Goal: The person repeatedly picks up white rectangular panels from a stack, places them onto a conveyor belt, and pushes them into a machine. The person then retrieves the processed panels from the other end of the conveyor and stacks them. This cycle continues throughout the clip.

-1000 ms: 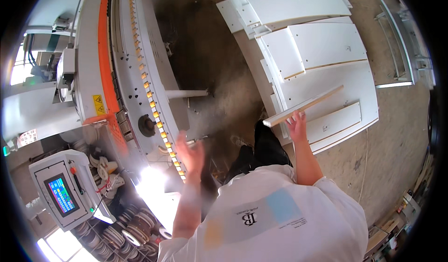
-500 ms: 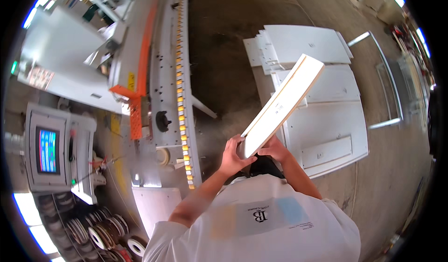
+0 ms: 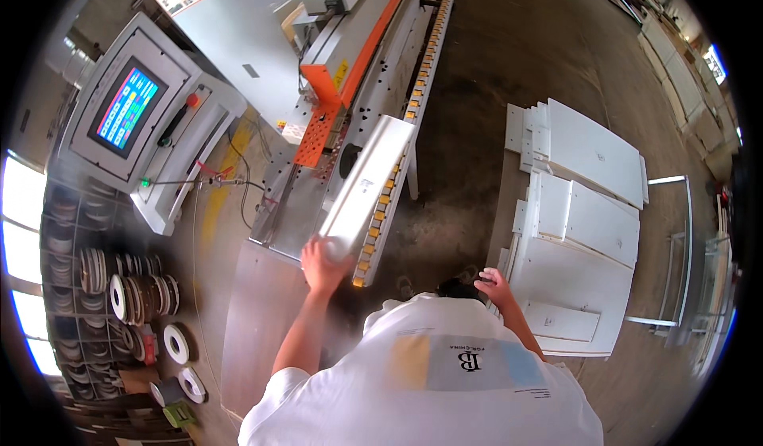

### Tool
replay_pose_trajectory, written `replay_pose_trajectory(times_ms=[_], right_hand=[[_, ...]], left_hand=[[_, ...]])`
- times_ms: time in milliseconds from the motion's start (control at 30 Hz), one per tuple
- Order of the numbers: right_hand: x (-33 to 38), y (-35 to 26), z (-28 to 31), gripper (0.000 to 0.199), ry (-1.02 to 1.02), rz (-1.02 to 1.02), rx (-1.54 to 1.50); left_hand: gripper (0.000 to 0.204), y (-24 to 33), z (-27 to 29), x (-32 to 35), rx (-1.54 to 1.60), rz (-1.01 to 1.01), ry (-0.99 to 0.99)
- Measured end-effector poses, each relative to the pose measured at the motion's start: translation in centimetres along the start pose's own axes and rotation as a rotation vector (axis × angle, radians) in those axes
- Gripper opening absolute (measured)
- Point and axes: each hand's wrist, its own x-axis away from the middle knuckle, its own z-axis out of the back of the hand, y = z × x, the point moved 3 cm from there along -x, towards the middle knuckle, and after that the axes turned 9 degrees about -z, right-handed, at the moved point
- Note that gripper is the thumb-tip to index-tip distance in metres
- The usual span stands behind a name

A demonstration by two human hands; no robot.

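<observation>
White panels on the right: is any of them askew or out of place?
The stack of white panels is uneven: the boards lie fanned, edges not flush, small pieces sticking out on its left side. None looks broken. The left hand holds another panel on the machine.

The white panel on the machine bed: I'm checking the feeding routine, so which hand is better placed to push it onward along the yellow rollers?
Probably the left hand: it already holds the white panel's near end. The right hand hangs free beside the stacked panels.
</observation>
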Motion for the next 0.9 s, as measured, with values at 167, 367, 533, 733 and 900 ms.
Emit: replay_pose_trajectory(times_ms=[167,367,533,733,900], right_hand=[[-0.8,-0.6,-0.3,0.062,0.024,-0.014,0.084],[-2.1,-2.5,-1.9,0.064,-0.012,-0.04,0.146],[-3.2,0.9,-1.0,0.066,0.012,0.01,0.303],[-1.3,3.8,0.6,0.066,0.039,-0.126,0.358],[1.2,3.9,1.3,0.065,0.087,-0.256,0.416]], left_hand=[[0.06,-6.9,2.0,0.8,-0.236,0.083,0.066],[0.048,-9.7,1.2,-0.7,-0.239,0.0,0.085],[0.033,-11.2,-0.6,-2.5,-0.303,-0.004,0.104],[0.036,-12.6,-1.8,-4.3,-0.331,0.006,0.094],[0.038,-12.6,-2.3,-4.6,-0.342,0.004,0.087]])
